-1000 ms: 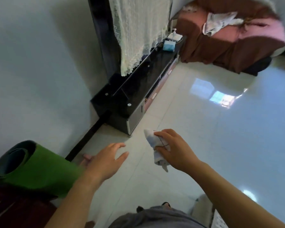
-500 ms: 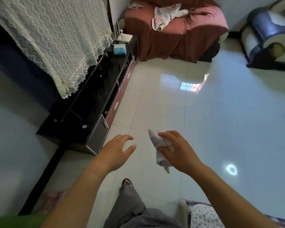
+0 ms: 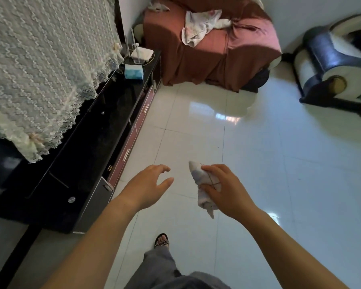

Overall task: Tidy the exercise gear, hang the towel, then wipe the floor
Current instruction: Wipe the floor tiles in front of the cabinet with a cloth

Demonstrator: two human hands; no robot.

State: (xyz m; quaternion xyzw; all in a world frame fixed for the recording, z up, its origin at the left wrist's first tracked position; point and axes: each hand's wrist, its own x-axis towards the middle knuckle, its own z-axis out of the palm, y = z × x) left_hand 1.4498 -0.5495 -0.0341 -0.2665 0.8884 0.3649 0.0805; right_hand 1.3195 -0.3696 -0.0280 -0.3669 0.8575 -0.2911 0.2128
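Fig.: view has swung off the green mat (now out of frame) toward open floor (image 3: 279, 163); gear step prob. done, wiping next. Right hand (image 3: 227, 190) grips bunched cloth (image 3: 197, 176), 2 ends poking out above & below the fist. Left hand (image 3: 146, 186) empty, fingers spread, just beside it.

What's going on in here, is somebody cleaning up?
A person stands on the glossy tiled floor, seen from a camera on their head. Their right hand grips a bunched white cloth, held in the air above the tiles, not yet wiping. The left hand is open and holds nothing. A black cabinet runs along the left side.
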